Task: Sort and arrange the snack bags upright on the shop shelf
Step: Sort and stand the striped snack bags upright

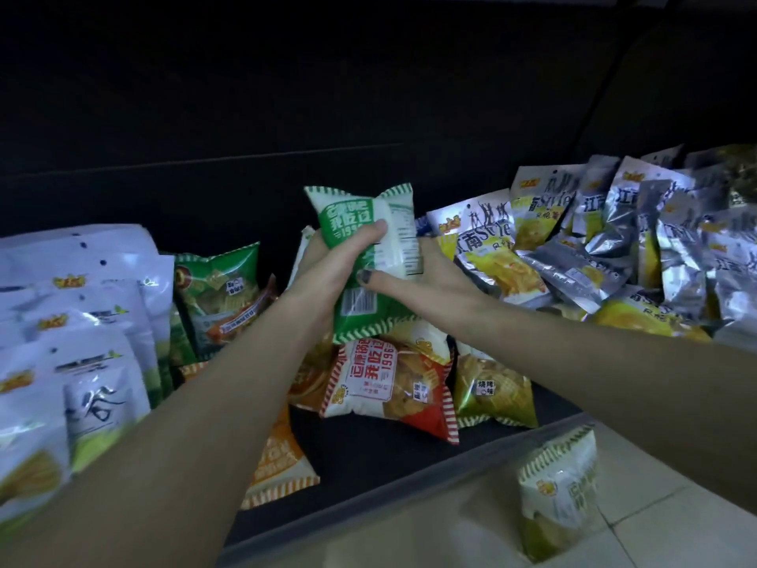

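Single head-worn view, forward and down, close over the dark shelf at arm's reach.

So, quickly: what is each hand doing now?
Left hand: grips the green bag.
Right hand: holds the same bag, thumb on its front.

At the centre of the frame, a green-and-white snack bag of smooth plastic film shows a soft sheen and crimped, ridged end seals. At right, a heap of silver bags looks like crinkled metallic foil, brightly reflective. At left, white pouches appear glossy. The shelf beneath is dark and matt. At lower right, pale floor tiles look smooth, faintly shiny.
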`<state>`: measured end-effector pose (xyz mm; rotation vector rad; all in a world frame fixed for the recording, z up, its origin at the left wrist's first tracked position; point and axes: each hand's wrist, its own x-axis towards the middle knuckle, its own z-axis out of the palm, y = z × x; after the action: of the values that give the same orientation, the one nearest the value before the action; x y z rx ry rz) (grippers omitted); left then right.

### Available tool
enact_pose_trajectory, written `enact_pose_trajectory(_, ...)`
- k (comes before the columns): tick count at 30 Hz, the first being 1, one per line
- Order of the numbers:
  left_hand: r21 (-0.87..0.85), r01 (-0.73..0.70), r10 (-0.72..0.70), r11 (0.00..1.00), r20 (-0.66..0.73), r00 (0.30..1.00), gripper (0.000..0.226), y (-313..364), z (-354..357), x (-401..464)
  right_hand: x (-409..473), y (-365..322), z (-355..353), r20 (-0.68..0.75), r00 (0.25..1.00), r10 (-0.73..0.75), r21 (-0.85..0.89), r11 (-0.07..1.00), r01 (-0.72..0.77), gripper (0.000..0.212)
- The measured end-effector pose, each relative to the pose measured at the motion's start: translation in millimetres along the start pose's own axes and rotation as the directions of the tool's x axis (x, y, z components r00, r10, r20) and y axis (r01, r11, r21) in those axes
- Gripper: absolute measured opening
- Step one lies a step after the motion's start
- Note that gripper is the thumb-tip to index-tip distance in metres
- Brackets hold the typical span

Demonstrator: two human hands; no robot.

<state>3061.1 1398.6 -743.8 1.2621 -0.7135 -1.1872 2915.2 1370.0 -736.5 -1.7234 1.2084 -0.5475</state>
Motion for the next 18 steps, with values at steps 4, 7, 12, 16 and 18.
enact_pose_trajectory(4, -0.005, 0.026, -0.027, 1.000, -0.115, 0.993, 0.029, -1, -34, -14, 6, -1, 4, 0.142, 0.989, 0.032, 0.035, 0.999, -0.037, 0.072)
enact_pose_trajectory(7, 0.063, -0.020, 0.033, 0.998, -0.208, 0.978, 0.047, 7, -63, -27, 16, -3, 17, 0.099, 0.995, 0.006, -0.081, 0.997, 0.002, 0.070)
enact_pose_trajectory(12, 0.193, -0.131, 0.207, 0.972, -0.461, 0.863, 0.050, 32, -103, -54, 16, -8, 52, 0.195, 0.978, -0.077, -0.183, 0.977, 0.113, 0.033)
enact_pose_trajectory(16, 0.369, -0.109, 0.328, 0.923, -0.609, 0.722, 0.093, 42, -129, -78, -3, -5, 100, 0.459, 0.889, -0.006, -0.265, 0.953, 0.144, 0.051)
enact_pose_trajectory(18, 0.430, -0.067, 0.363, 0.901, -0.657, 0.660, 0.110, 43, -138, -91, -14, 2, 126, 0.545, 0.838, 0.032, -0.259, 0.957, 0.132, 0.084)
